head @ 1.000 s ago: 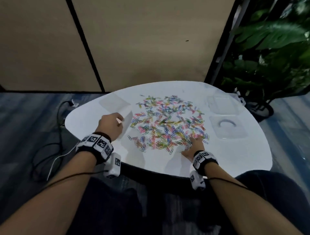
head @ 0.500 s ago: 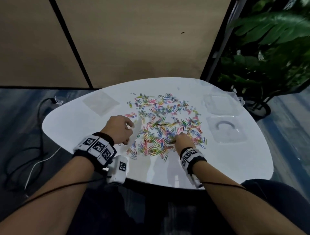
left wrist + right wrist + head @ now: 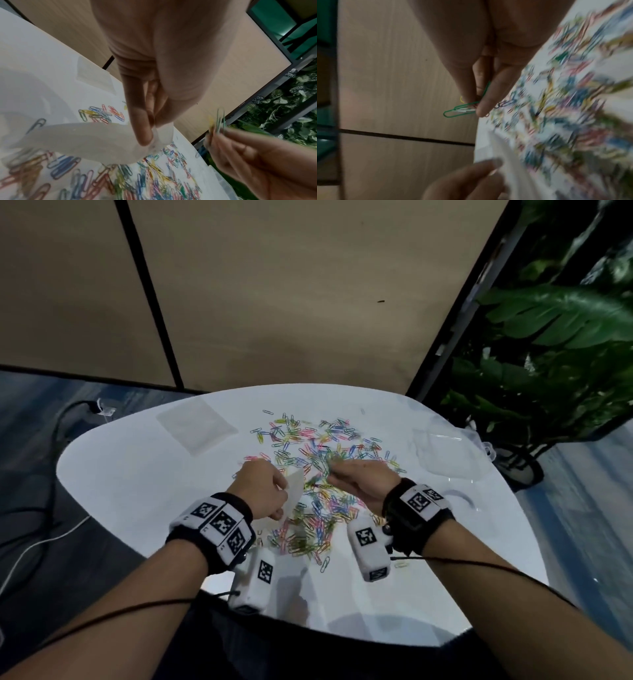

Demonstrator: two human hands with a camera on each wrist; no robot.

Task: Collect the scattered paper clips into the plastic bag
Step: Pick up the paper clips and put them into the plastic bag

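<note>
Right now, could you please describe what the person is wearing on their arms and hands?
The arms are bare. Each wrist wears a black band with white square-code tags and a white camera block beneath; thin black cables trail back along the forearms. Both hands are ungloved.

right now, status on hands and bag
Left hand pinches small clear plastic bag by its rim. Right hand pinches a few coloured wire paper clips, raised beside bag. Most clips still on white table.

no readable text, labels or numbers
</note>
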